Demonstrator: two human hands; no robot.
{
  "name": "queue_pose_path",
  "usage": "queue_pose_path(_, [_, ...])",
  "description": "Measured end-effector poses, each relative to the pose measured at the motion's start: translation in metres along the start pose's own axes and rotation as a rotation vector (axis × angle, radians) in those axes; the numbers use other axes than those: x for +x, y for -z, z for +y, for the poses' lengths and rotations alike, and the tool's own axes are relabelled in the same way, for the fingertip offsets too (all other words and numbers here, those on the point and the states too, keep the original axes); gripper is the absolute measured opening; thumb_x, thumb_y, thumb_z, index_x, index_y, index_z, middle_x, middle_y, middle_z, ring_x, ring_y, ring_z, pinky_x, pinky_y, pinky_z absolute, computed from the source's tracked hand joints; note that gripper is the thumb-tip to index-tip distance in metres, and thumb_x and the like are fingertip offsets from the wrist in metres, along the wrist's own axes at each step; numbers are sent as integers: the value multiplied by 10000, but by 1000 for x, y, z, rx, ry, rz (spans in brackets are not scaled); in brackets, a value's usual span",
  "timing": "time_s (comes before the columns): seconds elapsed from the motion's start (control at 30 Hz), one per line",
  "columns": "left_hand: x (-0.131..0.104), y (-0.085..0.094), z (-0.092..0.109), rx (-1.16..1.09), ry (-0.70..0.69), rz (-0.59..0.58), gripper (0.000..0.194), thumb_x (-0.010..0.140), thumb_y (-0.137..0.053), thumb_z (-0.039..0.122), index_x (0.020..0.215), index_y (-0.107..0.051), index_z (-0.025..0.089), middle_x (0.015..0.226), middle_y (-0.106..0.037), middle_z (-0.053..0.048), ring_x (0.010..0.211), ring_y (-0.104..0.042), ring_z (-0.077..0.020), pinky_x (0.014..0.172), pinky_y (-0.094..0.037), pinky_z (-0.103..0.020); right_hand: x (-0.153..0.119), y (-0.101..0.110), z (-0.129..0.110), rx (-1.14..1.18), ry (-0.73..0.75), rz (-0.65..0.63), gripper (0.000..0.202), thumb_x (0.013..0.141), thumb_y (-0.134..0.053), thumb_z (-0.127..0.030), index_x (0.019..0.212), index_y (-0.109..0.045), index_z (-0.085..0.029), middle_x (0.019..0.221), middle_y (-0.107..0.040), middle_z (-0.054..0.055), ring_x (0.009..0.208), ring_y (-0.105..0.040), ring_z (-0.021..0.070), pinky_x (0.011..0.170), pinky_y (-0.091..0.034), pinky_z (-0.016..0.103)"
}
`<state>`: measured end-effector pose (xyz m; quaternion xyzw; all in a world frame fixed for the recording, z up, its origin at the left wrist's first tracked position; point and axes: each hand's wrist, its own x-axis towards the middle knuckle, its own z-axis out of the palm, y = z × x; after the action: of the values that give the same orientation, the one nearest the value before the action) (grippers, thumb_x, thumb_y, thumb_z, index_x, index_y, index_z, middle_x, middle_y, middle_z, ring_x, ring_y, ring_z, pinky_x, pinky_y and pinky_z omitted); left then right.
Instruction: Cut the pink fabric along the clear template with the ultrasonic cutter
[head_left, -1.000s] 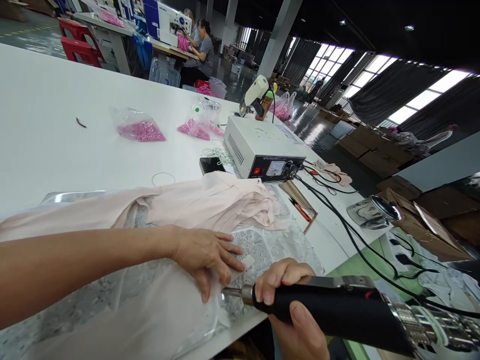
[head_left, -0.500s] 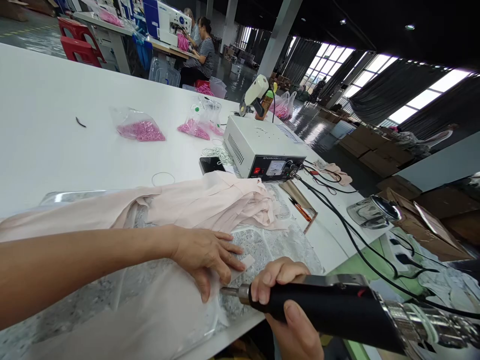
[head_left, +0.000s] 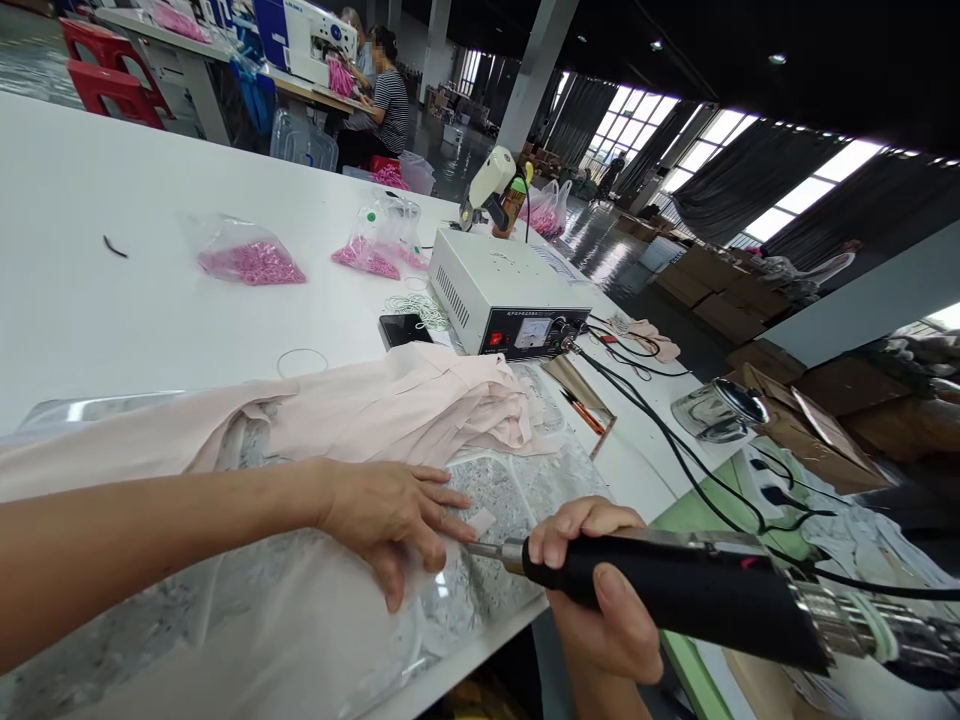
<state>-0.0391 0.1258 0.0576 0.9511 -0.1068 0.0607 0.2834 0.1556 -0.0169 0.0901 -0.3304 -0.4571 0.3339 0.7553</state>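
My left hand (head_left: 390, 520) lies palm down with its fingers spread, pressing on a thin, pale fabric piece (head_left: 300, 620) at the table's near side. In my right hand (head_left: 592, 590) is a black handheld ultrasonic tool (head_left: 675, 590), gripped around its front end. Its narrow metal tip (head_left: 487, 551) points left and meets the fabric's edge beside my left fingertips. A small pale corner of cloth (head_left: 481, 521) shows just beyond those fingers. Under the work lies a grey, speckled sheet with a clear glossy cover (head_left: 517, 490). More pink-beige fabric (head_left: 390, 400) is heaped behind my left hand.
A control box (head_left: 510, 290) with a lit red switch stands behind, joined by black cables (head_left: 660, 430). Around it are a phone (head_left: 405, 329), bags of pink pieces (head_left: 251, 262), a cardboard tray (head_left: 581, 395) and a glass jar (head_left: 720, 410). Co-workers sit at a sewing machine (head_left: 322, 40).
The tool tip has moved away from my left thumb, forward along the fabric edge to my fingertips. My left hand stays pressed down. The whole view has shifted slightly.
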Motion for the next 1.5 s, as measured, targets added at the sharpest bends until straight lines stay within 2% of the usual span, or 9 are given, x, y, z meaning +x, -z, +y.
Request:
queue_pose_path(0.17, [-1,3,1,40,-27,20,238,836,-818,441,959,-694,278,1464,-579,-25,1426,-448,-292,1224,-269,-418,0,1,6,-1,-13,-22,134,866,-646,-321,962,-657,-228,829,-606,3,590,-608,114,566,-561,276])
queue_pose_path(0.3, [-2,5,4,86,-27,19,291,861,-778,491,946,-686,229,1515,-518,-119,1421,-455,-324,1204,-301,-429,3,2,8,-1,-19,-32,128,880,-654,-347,959,-653,-246,825,-609,-6,567,-598,114,552,-559,286])
queue_pose_path(0.37, [-2,7,7,101,-26,21,285,869,-775,476,939,-682,216,1457,-558,-152,1411,-464,-329,1192,-315,-437,6,3,9,-15,-20,-37,126,886,-655,-356,951,-647,-249,803,-609,-9,551,-591,118,542,-549,293])
queue_pose_path(0.53, [0,14,18,99,-44,15,206,830,-842,332,874,-674,221,1165,-663,-82,1257,-564,-278,1151,-350,-395,11,4,14,14,-28,-18,147,875,-685,-365,933,-627,-243,816,-616,-6,534,-590,115,520,-529,289])
queue_pose_path(0.67, [1,17,22,84,-49,10,177,836,-839,246,825,-668,202,1095,-674,-58,1163,-585,-254,1106,-384,-372,14,4,15,38,-33,-9,169,868,-703,-368,922,-613,-237,814,-627,1,512,-584,113,499,-531,290])
queue_pose_path(0.8, [-1,18,22,74,-55,14,171,848,-828,219,800,-665,198,1150,-700,-42,1186,-584,-247,1123,-369,-356,17,2,16,55,-39,0,178,862,-717,-372,901,-613,-233,799,-623,-5,494,-581,104,493,-537,290])
queue_pose_path(1.07, [-2,21,18,31,-23,-21,143,887,-792,295,828,-683,224,1277,-703,-7,1310,-565,-225,1204,-289,-295,19,2,17,75,-45,-1,147,861,-711,-343,918,-637,-229,806,-624,-2,508,-584,106,482,-535,292])
queue_pose_path(1.27, [-5,13,20,8,10,32,82,926,-745,248,877,-686,220,1273,-705,-25,1297,-576,-232,1202,-312,-323,19,3,17,78,-45,-13,138,864,-706,-338,917,-642,-228,806,-630,0,506,-586,107,476,-531,288])
queue_pose_path(1.5, [-6,6,22,17,31,53,135,926,-749,231,844,-642,217,1275,-699,-3,1317,-557,-205,1215,-278,-303,19,3,17,69,-49,-17,136,867,-704,-341,916,-636,-234,810,-635,-5,509,-588,99,493,-533,280])
